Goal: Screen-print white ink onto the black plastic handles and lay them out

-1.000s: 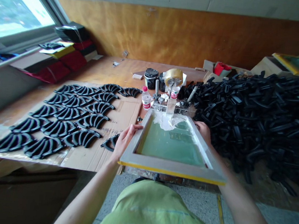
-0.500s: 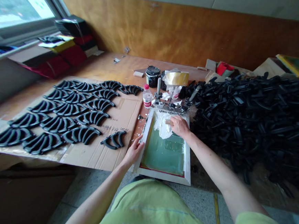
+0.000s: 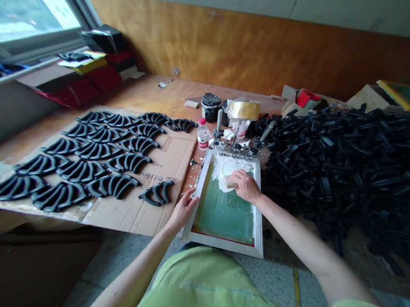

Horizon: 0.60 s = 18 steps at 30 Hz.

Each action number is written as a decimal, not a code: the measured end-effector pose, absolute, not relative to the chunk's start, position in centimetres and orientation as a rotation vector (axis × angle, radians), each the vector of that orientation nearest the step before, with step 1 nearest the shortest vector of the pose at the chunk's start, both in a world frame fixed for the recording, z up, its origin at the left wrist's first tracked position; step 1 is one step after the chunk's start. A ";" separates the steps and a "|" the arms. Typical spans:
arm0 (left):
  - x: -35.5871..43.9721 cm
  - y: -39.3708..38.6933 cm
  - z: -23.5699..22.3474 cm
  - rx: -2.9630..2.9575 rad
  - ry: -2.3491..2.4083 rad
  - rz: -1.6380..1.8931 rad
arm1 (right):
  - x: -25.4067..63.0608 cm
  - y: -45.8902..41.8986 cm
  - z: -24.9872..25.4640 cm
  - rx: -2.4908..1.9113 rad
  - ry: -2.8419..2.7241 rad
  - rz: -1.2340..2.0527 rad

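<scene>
A screen printing frame (image 3: 259, 224) with a green mesh lies before me, hinged to a metal clamp (image 3: 232, 149) at its far end. My right hand (image 3: 247, 186) is closed around a small pale squeegee (image 3: 229, 181), partly hidden by the fingers. The squeegee touches the upper half of the mesh, in thick white ink (image 3: 221, 166). My left hand (image 3: 183, 210) grips the left edge of the frame, its thumb near the rim; the undersides of its fingers are hidden.
Rows of black curved plastic parts (image 3: 99, 150) lie on cardboard (image 3: 115, 212) at left. A big heap of black parts (image 3: 349, 160) covers the right side. Behind the clamp stand a red-capped bottle (image 3: 202, 135), a black-lidded tub (image 3: 210, 107) and a yellow tape roll (image 3: 243, 109).
My right hand has drawn the squeegee a little toward me, and white ink has spread over the upper mesh. My left hand stays at the frame's edge. The view has shifted slightly.
</scene>
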State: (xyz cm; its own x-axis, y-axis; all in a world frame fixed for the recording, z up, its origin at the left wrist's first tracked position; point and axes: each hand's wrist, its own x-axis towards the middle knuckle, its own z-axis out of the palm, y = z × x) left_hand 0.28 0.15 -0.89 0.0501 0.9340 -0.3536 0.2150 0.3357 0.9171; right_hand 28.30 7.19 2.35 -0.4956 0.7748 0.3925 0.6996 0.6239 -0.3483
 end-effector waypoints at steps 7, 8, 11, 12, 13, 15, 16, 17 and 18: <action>0.5 0.2 1.6 1.039 1.398 0.796 | 29.0 8.2 3.8 -1.235 -2.256 0.354; 0.5 0.2 2.4 1.028 1.379 0.789 | 28.9 9.5 4.6 -1.312 -2.208 0.348; 0.1 0.6 5.6 1.025 1.312 0.792 | 29.5 13.4 6.9 -1.497 -2.103 0.299; 0.1 0.7 6.9 1.029 1.306 0.806 | 30.3 14.2 7.4 -1.534 -2.067 0.279; 0.1 1.0 8.2 1.031 1.307 0.825 | 31.4 14.8 7.6 -1.561 -2.016 0.259; 0.6 1.8 10.7 1.022 1.282 0.889 | 34.3 14.7 7.3 -1.628 -1.840 0.234; 0.9 2.5 11.8 1.019 1.238 0.951 | 35.7 14.2 6.7 -1.685 -1.727 0.234; 1.4 3.2 12.7 1.025 1.173 1.032 | 36.8 13.5 5.8 -1.741 -1.636 0.255; 1.9 4.1 13.5 1.036 1.098 1.117 | 37.6 12.6 4.7 -1.791 -1.577 0.286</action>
